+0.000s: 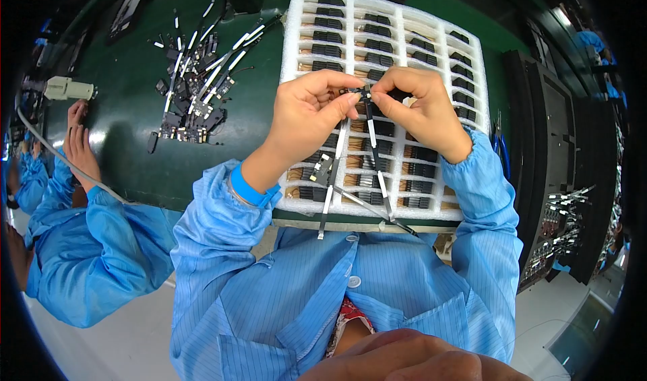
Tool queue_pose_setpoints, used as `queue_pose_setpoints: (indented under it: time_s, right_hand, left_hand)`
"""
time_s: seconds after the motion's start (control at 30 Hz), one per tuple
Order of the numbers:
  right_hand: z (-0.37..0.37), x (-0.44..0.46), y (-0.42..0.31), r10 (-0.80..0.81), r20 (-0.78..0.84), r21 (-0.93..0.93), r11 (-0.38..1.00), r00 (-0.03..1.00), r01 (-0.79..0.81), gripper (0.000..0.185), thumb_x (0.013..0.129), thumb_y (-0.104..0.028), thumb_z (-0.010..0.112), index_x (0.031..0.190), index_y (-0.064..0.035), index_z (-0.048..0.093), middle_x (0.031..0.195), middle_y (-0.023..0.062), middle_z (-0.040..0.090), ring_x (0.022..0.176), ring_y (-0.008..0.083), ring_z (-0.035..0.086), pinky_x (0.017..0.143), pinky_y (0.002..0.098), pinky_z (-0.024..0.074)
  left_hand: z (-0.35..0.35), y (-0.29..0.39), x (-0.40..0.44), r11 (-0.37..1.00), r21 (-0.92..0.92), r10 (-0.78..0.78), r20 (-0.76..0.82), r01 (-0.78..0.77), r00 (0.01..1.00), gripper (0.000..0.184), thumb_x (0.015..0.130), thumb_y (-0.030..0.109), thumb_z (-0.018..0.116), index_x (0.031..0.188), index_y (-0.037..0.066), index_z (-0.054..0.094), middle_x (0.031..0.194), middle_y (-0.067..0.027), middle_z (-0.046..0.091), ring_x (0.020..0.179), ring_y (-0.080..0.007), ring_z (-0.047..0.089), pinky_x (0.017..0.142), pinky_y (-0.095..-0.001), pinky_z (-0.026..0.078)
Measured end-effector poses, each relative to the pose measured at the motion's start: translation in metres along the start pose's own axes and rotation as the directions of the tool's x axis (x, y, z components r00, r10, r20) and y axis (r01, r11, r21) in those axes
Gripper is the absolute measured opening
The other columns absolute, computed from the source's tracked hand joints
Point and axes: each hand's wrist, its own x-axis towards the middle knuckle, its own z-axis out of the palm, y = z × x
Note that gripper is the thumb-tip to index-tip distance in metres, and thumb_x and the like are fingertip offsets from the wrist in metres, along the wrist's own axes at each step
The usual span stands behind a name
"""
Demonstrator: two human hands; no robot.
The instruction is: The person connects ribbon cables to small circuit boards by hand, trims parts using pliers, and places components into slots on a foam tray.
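Observation:
Over a white foam tray (288, 68), my left hand (315, 108) and my right hand (419, 103) meet. Both pinch a small black circuit board (364, 93) between thumb and fingertips. From it a black-and-white flex strip (373, 135) hangs toward the tray's near edge. Another such strip (331, 189) dangles below my left hand; its upper end is hidden behind the fingers. Rows of black blocks (327, 37) with brownish wires fill the tray's slots. Beneath my hands, a small board with white parts (322, 169) lies on them. A blue band is around my left wrist.
Left of the tray, a tangled heap of boards and strips (195, 88) lies on the green table (249, 159). A co-worker's hand (82, 157) rests farther left, near a pale device (69, 88). Blue-handled tools (501, 148) and black trays (539, 179) stand to the right.

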Motion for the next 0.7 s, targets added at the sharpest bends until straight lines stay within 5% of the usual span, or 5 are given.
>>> queue_pose_setpoints:
  time_s: [0.17, 0.4, 0.43, 0.6, 0.7]
  right_hand:
    - [0.006, 0.000, 0.000, -0.158, -0.064, -0.203, 0.969, 0.985, 0.142, 0.010, 0.068, -0.009, 0.058, 0.070, 0.0010, 0.057, 0.062, 0.0113, 0.056, 0.054, 0.0209, 0.054, 0.048, 0.0280, 0.0426]
    - [-0.008, 0.005, -0.002, 0.055, 0.134, 0.138, 0.988, 0.990, -0.073, 0.016, 0.075, -0.017, 0.059, 0.070, -0.0014, 0.058, 0.061, 0.0046, 0.057, 0.056, 0.0088, 0.050, 0.050, 0.0236, 0.0394]
    - [-0.011, 0.005, -0.004, 0.159, 0.228, 0.127, 0.973, 0.961, -0.191, 0.017, 0.077, -0.016, 0.058, 0.073, 0.0005, 0.057, 0.066, 0.0038, 0.056, 0.064, 0.0088, 0.049, 0.059, 0.0238, 0.0399]
    - [-0.024, 0.008, 0.006, 0.148, 0.367, 0.248, 0.936, 0.918, -0.250, 0.016, 0.079, -0.014, 0.058, 0.078, 0.0015, 0.059, 0.071, 0.0036, 0.058, 0.069, 0.0092, 0.050, 0.062, 0.0221, 0.0399]
    - [-0.063, 0.013, 0.010, 0.137, 0.263, 0.252, 0.946, 0.955, -0.205, 0.013, 0.079, -0.011, 0.058, 0.081, 0.0017, 0.060, 0.069, 0.0015, 0.056, 0.069, 0.0095, 0.052, 0.064, 0.0221, 0.0415]
  left_hand:
    - [0.006, -0.004, -0.003, 0.989, 0.136, 0.071, -0.034, -0.065, 0.997, 0.017, 0.078, -0.004, 0.054, 0.095, -0.004, 0.056, 0.077, -0.0080, 0.059, 0.066, -0.0092, 0.057, 0.058, -0.0183, 0.046]
    - [0.003, 0.000, -0.001, 0.993, -0.104, -0.046, 0.055, 0.051, 0.997, 0.020, 0.078, -0.003, 0.053, 0.098, -0.005, 0.052, 0.078, -0.0077, 0.058, 0.065, -0.0101, 0.057, 0.057, -0.0194, 0.047]
    - [0.002, -0.001, 0.000, 0.990, -0.114, -0.071, 0.080, 0.080, 0.994, 0.020, 0.078, -0.003, 0.054, 0.098, -0.004, 0.052, 0.078, -0.0076, 0.058, 0.065, -0.0100, 0.057, 0.057, -0.0193, 0.047]
    - [0.006, 0.005, 0.002, 0.973, -0.134, -0.166, 0.142, 0.185, 0.976, 0.028, 0.077, -0.001, 0.057, 0.104, -0.003, 0.048, 0.078, -0.0084, 0.059, 0.064, -0.0105, 0.057, 0.056, -0.0187, 0.045]
    - [0.005, 0.003, 0.004, 0.975, -0.181, -0.119, 0.077, 0.131, 0.990, 0.029, 0.078, 0.003, 0.057, 0.105, -0.003, 0.048, 0.080, -0.0106, 0.060, 0.065, -0.0118, 0.057, 0.058, -0.0203, 0.044]
